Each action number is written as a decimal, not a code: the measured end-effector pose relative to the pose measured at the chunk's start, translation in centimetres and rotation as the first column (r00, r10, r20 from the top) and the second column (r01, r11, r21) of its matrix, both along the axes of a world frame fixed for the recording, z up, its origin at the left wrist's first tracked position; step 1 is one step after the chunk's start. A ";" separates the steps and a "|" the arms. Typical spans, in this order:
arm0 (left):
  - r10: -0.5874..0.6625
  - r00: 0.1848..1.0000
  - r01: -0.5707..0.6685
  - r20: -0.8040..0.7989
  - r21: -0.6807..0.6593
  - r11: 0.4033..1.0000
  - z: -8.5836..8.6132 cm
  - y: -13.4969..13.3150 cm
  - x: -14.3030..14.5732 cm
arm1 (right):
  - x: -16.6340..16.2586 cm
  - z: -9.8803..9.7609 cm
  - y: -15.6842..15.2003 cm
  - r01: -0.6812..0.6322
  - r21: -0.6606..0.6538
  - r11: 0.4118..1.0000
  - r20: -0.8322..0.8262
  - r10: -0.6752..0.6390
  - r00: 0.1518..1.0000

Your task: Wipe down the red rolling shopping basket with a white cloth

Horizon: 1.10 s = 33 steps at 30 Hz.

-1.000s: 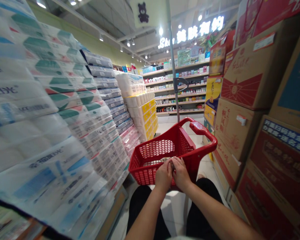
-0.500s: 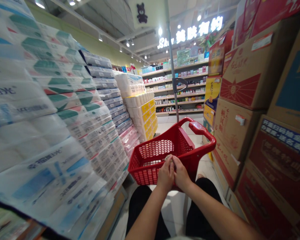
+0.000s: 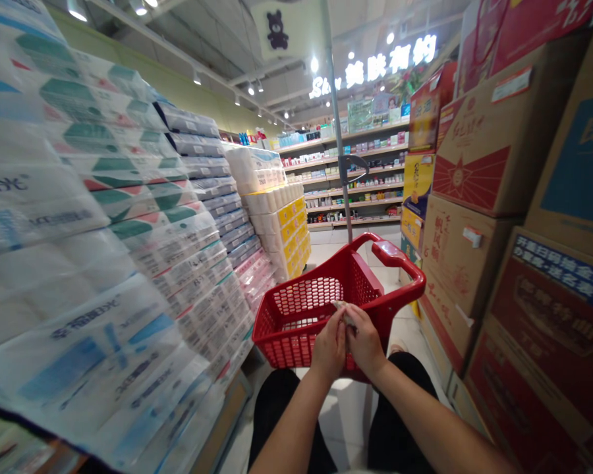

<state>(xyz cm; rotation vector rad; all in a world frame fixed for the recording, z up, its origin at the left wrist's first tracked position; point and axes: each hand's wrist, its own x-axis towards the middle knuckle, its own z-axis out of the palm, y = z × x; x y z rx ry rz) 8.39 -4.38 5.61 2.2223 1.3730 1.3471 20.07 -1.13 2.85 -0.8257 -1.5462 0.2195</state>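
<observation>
In the head view my left hand and my right hand meet in front of me, fingertips pinched together. Between them is a small, pale, crumpled piece, like a scrap of paper or a little packet. Most of it is hidden by my fingers, so its kind is unclear. Just beyond and below my hands stands a red plastic shopping basket with mesh walls. Its long handle rises to the right. No goods show in the visible part of the basket.
Wrapped tissue packs are piled high on the left. Stacked cardboard boxes line the right side. Further back, a metal pole stands before shelves of small goods. Tiled floor shows between the stacks.
My fingers have shifted on the pale piece. More of it now shows above and between the fingertips, and my right hand has turned slightly. The basket stays in place.
</observation>
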 end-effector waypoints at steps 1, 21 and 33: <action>0.011 1.000 -0.011 -0.014 0.023 1.000 -0.1 0.2 -0.2 | 0.3 0.5 0.0 0.011 0.029 1.000 0.061 -0.012 0.998; 0.414 0.732 -0.333 -0.541 0.246 0.910 -7.2 4.4 -4.4 | 0.4 2.7 0.9 0.281 0.029 0.959 0.807 -0.188 0.560; 0.450 0.694 -0.332 -0.561 0.306 0.892 -8.2 3.6 -3.8 | 4.5 5.8 1.6 0.473 0.074 0.878 0.759 -0.357 0.544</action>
